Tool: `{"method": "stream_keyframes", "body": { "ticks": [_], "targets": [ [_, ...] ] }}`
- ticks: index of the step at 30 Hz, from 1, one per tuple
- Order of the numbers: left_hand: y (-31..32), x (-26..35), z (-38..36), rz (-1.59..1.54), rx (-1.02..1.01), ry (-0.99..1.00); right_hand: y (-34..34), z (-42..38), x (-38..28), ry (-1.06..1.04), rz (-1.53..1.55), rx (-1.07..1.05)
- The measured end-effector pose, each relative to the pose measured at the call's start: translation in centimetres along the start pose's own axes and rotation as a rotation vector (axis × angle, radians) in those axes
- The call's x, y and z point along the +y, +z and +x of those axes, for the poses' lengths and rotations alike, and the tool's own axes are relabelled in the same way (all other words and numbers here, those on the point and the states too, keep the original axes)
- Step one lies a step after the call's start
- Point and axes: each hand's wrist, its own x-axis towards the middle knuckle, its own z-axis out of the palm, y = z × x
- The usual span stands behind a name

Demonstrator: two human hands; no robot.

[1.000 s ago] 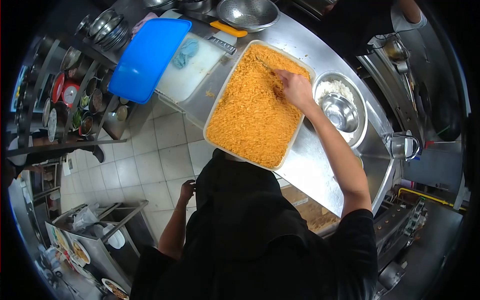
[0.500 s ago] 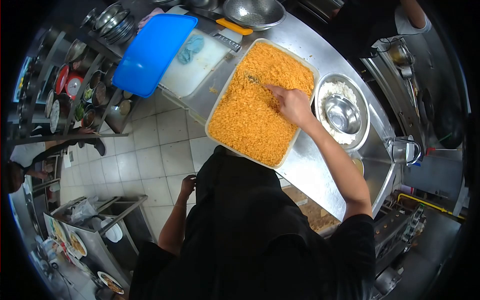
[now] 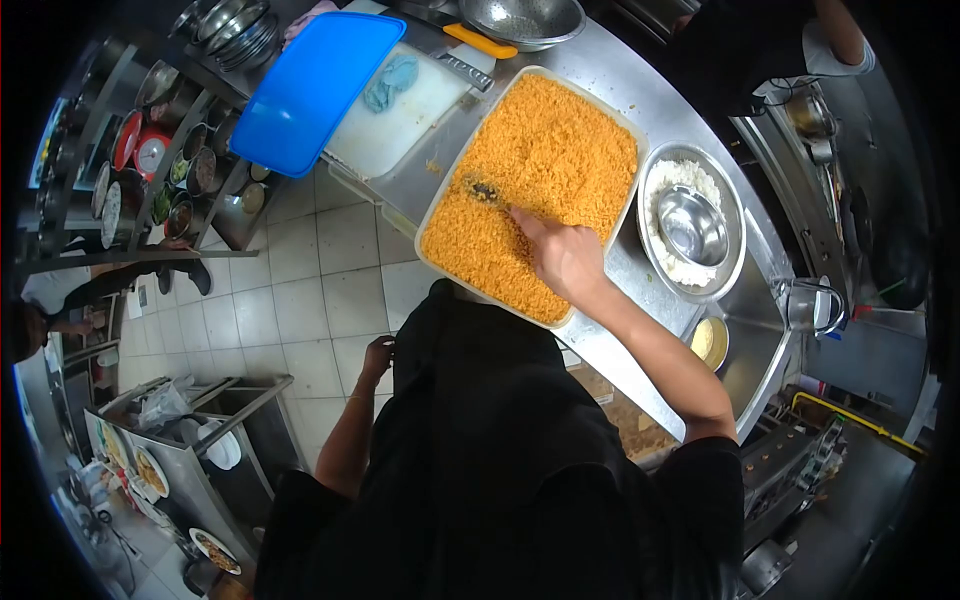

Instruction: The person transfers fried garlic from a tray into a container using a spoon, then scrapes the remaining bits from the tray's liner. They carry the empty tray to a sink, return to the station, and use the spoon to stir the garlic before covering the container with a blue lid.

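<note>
My right hand [image 3: 568, 258] is closed round the handle of a metal spoon [image 3: 482, 190]. The spoon's bowl is partly sunk in orange rice [image 3: 545, 145], which fills a large rectangular plastic tub [image 3: 640, 150] on the steel counter. Beside my right forearm, a wide metal bowl [image 3: 735, 265] holds white rice [image 3: 672, 178] with a smaller steel bowl [image 3: 693, 228] resting in it. At my side hangs my left hand [image 3: 376, 360], loosely open, holding nothing that I can see and touching no object on the counter.
A blue lid [image 3: 315, 95] overlaps a white cutting board [image 3: 385, 135] bearing a blue-green cloth [image 3: 390, 82]. Close by are an orange-handled tool [image 3: 480, 40] and a colander [image 3: 522, 18]. Another person's arm [image 3: 838, 30] shows at upper right; someone else stands far left.
My right hand has moved left and towards me through the rice with the spoon, whose metal now shows more. My left hand stays by my side.
</note>
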Motion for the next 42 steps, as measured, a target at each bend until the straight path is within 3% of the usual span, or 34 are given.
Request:
{"method": "stream_keyframes", "body": {
  "ticks": [7, 10, 12, 16, 22, 26, 28, 32, 34, 39, 41, 42],
  "targets": [
    [0.0, -1.4, -0.2, 0.008, 0.05, -0.009, -2.0, -1.7, -0.6, -0.12, 0.009, -0.134],
    [-0.3, -2.2, -0.4, 0.259, 0.024, 0.133, -2.7, -0.8, 0.4, -0.145, 0.006, -0.066],
    [0.0, -1.6, -1.2, -0.03, 0.057, -0.01, -2.8, -0.3, 0.5, -0.195, -0.005, -0.037],
    [-0.1, -2.4, -1.1, -0.048, 0.041, 0.017, -2.0, 0.0, 0.0, -0.355, -0.062, -0.033],
    [0.5, -1.0, -3.2, -0.07, 0.086, -0.014, -0.6, 1.9, 1.9, -0.397, -0.044, 0.037],
    [-0.1, -3.2, -2.3, -0.062, 0.064, 0.044, -1.0, 2.6, 2.8, -0.313, -0.066, 0.048],
    [-0.5, -4.4, -1.6, 0.203, 0.041, 0.211, -0.9, 3.0, 3.3, -0.308, -0.071, 0.048],
    [-1.0, -5.1, -1.0, 0.282, 0.046, 0.308, -0.8, 3.6, 4.3, -0.323, -0.049, 0.108],
    [-0.3, -2.5, -2.4, 0.01, 0.078, 0.015, -1.0, 3.9, 4.8, -0.286, -0.063, 0.092],
    [-0.5, -2.5, -1.7, -0.064, 0.093, 0.003, -1.5, 4.5, 5.7, -0.142, 0.075, 0.094],
    [-0.5, -2.6, -1.8, -0.081, 0.091, 0.016, -2.6, 4.7, 5.5, 0.153, 0.175, -0.03],
    [-0.5, -2.4, -1.9, -0.087, 0.098, 0.004, -3.1, 4.6, 5.7, 0.152, 0.175, -0.029]
  ]
}}
